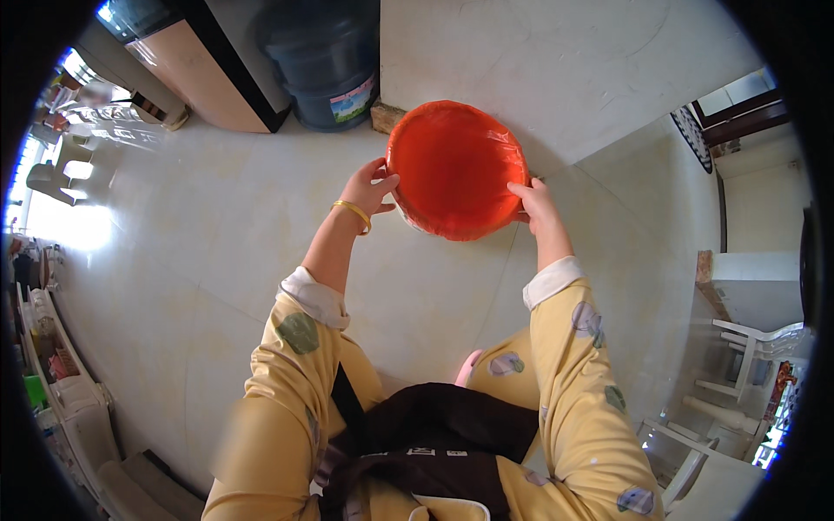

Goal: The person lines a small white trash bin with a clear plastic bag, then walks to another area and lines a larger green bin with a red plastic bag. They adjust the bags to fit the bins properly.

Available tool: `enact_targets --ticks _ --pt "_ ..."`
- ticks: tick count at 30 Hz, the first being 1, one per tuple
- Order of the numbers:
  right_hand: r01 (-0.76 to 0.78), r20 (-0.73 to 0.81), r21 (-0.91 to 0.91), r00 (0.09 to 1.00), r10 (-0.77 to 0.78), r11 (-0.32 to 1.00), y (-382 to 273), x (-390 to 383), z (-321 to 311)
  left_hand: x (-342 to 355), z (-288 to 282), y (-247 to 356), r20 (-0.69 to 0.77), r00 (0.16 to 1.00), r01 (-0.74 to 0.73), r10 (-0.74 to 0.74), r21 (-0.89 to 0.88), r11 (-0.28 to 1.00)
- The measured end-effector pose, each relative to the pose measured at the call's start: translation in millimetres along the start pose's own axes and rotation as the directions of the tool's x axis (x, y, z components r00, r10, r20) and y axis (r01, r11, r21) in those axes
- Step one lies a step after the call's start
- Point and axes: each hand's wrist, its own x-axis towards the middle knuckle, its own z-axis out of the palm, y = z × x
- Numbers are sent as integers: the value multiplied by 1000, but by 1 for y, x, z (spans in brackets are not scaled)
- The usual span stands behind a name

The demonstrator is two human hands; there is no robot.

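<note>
A round trash bin, lined with a red plastic bag (456,169), stands near the wall with its mouth facing up. The bag covers the inside and folds over the rim; a bit of pale bin wall (417,224) shows below its lower left edge. My left hand (365,187), with a gold bangle at the wrist, pinches the left side of the rim. On the right side, my right hand (540,207) grips the rim with the thumb over the bag's edge and the fingers outside. Some fingertips of both hands are hidden behind the rim.
A large blue water bottle (321,65) stands beside a dispenser-like cabinet (204,74) at the back left. The white wall (547,61) rises behind the bin. White plastic chairs (747,347) are at the right, and a white shelf unit (65,373) with small items is at the left.
</note>
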Motion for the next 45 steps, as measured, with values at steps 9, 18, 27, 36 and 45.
enact_targets --ticks 9,18,27,36,45 --pt "-75 75 -66 994 80 995 -16 -10 -7 -3 0 8 22 995 97 -97 -8 995" --pt "-73 41 -65 996 76 995 -12 -4 -5 -4 7 7 -40 994 97 -97 -23 995" --pt "-37 44 -48 998 39 998 -6 0 -6 -2 8 6 -50 993 102 -104 -38 994" --pt "-43 29 -78 999 45 996 -4 0 -9 2 8 -1 -147 988 57 -43 95 994" --pt "43 -219 -175 972 -81 984 -1 13 -12 9 -8 4 -370 929 -3 3 0 1000"
